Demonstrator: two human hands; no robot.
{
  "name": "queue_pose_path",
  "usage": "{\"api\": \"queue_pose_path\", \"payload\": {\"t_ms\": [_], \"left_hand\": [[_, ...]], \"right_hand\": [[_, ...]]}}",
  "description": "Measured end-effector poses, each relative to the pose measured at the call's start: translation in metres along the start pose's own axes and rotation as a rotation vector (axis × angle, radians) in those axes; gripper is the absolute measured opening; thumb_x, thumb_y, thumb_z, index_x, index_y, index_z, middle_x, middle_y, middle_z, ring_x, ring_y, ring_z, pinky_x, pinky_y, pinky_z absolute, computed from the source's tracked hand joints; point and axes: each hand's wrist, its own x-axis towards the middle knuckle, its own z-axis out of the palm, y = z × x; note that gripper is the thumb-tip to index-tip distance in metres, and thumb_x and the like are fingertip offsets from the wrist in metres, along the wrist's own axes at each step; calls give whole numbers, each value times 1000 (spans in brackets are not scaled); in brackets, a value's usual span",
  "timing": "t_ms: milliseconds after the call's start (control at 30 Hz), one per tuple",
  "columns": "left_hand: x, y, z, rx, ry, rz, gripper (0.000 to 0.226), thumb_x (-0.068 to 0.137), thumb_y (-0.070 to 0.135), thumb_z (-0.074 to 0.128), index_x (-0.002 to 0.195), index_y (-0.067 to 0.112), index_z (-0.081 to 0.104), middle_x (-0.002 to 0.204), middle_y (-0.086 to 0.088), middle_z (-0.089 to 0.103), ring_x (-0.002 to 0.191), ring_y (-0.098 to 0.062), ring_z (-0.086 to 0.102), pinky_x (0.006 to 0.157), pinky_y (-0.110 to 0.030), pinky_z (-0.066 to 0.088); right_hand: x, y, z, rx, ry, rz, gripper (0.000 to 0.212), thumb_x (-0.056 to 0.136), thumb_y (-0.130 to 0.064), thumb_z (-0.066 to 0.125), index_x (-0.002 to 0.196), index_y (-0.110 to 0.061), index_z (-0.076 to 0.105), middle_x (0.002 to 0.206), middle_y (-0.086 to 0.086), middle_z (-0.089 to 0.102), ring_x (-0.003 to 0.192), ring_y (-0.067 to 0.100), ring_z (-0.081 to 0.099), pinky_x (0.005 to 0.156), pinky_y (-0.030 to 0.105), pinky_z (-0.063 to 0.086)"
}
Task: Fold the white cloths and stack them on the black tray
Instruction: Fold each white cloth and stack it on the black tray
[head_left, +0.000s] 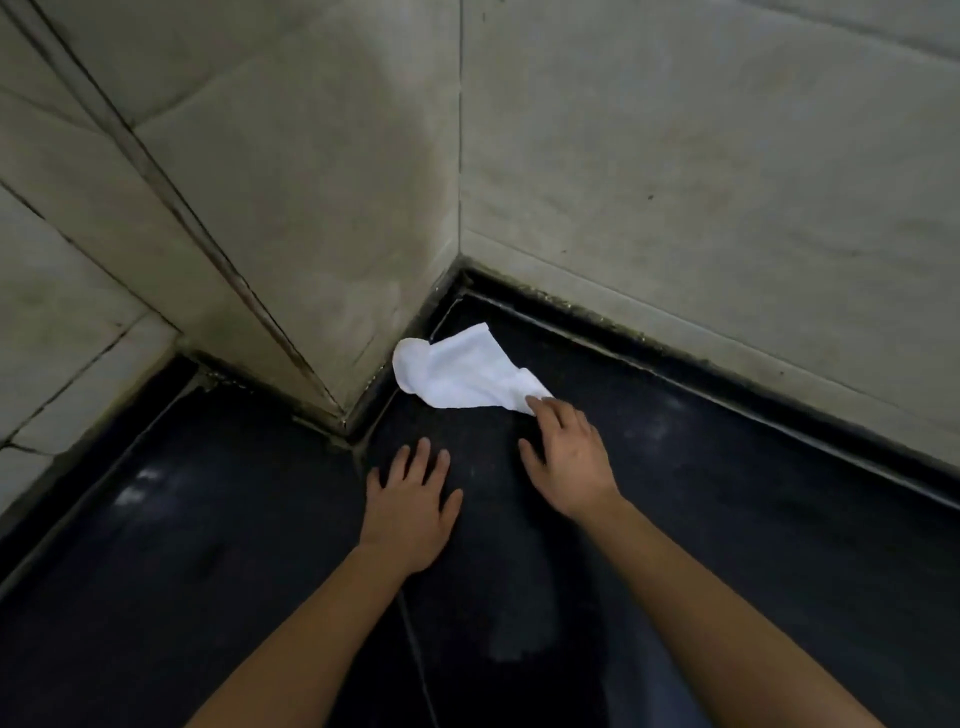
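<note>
One white cloth (462, 371) lies crumpled on the dark surface (727, 493) close to the inner corner of the walls. My right hand (563, 457) reaches to its near right corner, and the fingertips touch the cloth's edge; whether they pinch it I cannot tell. My left hand (410, 512) lies flat on the dark surface below the cloth, fingers spread, holding nothing. No black tray shows apart from the dark surface itself.
Pale stone walls (675, 182) rise behind and to the left, meeting in a corner just past the cloth. A projecting wall edge (332, 405) juts toward me left of the cloth. A seam (415, 649) runs down the dark surface between my forearms.
</note>
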Motion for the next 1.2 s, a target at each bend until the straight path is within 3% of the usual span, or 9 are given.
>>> {"api": "queue_pose_path", "payload": {"t_ms": [267,467,567,700,767,833,933,1067,1200], "left_hand": [[5,-14,17,54,49,30,58,103,49,20,157,31,15,166,2,10,151,-22,12,116,-51,22],[9,-16,13,-148,56,-4,51,101,44,24,145,29,46,158,2,34,145,-26,29,113,-53,28],[-7,-1,-3,-394,243,-48,40,97,43,32,98,20,65,106,-2,66,104,-29,61,83,-45,49],[-39,52,-10,-280,517,-16,25,92,21,61,114,9,63,108,-12,62,95,-30,58,76,-44,49],[-43,93,-6,-232,420,193,44,92,19,61,134,10,54,134,-14,53,118,-32,52,92,-46,47],[-39,128,3,-133,238,385,62,95,15,53,153,19,31,161,-10,22,145,-31,24,111,-47,32],[-36,168,16,15,-49,520,72,95,8,44,157,29,13,166,-2,-8,151,-24,-9,121,-48,13],[-45,187,22,173,-97,597,36,92,13,49,125,24,57,161,-3,23,151,-25,1,120,-46,13],[-66,173,17,49,32,630,16,86,15,61,101,18,65,116,2,64,132,-22,43,103,-35,31]], "right_hand": [[25,-1,48,-84,55,-50,37,91,-12,62,128,-18,64,112,14,62,96,36,59,86,45,47],[-58,42,42,-94,55,-137,37,79,-9,75,113,-23,71,95,8,65,75,29,62,68,40,55],[-107,66,32,-112,6,-120,38,77,-11,78,111,-27,71,92,3,65,74,26,62,67,40,57],[-168,95,32,-97,3,-163,45,73,-12,81,113,-31,69,92,0,64,76,24,63,69,42,58],[-197,108,30,-101,-8,-196,51,68,-14,84,113,-33,69,91,-3,63,75,21,62,68,37,58],[-215,117,29,-140,-6,-242,54,62,-18,87,110,-35,71,90,-5,64,74,18,62,68,30,55],[-238,126,30,-163,21,-272,53,59,-21,89,107,-37,73,90,-5,65,75,17,63,68,27,53],[-266,139,36,5,-79,-188,38,80,-21,65,116,-32,70,104,-2,66,89,22,60,79,32,54],[-273,137,21,205,-274,8,39,87,-41,57,124,-28,56,119,-5,49,109,19,53,94,30,43]]}}
